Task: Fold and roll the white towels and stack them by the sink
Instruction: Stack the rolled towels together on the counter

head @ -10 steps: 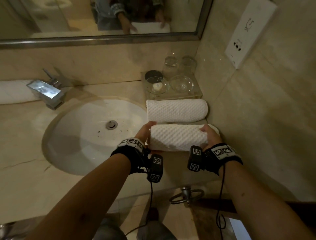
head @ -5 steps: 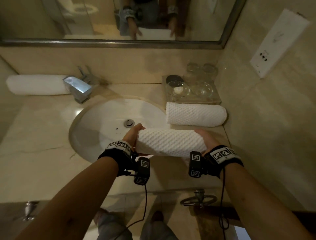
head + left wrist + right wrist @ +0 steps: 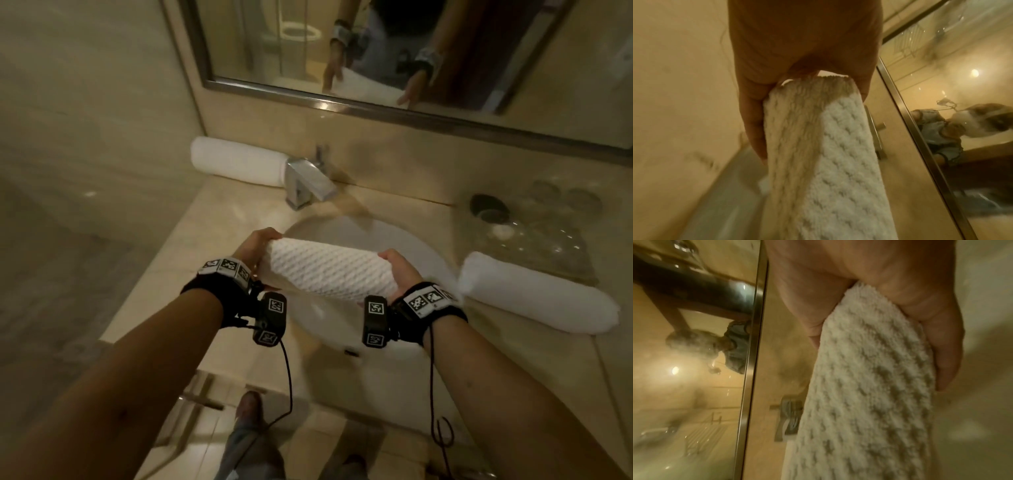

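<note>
A rolled white waffle towel [image 3: 329, 270] hangs in the air above the sink basin [image 3: 346, 329], held at both ends. My left hand [image 3: 258, 245] grips its left end [image 3: 813, 113] and my right hand [image 3: 399, 270] grips its right end [image 3: 869, 353], fingers curled round the roll. A second rolled white towel [image 3: 534, 298] lies on the counter right of the basin. A third rolled towel [image 3: 239, 161] lies at the back left against the wall, beside the faucet [image 3: 308, 181].
A clear tray with glasses and small dishes [image 3: 534, 222] stands at the back right of the marble counter [image 3: 191, 246]. The mirror [image 3: 376, 51] runs along the back wall. A side wall closes the left.
Both hands have carried the rolled towel leftward from the counter beside the other roll to above the basin. The head view has swung left.
</note>
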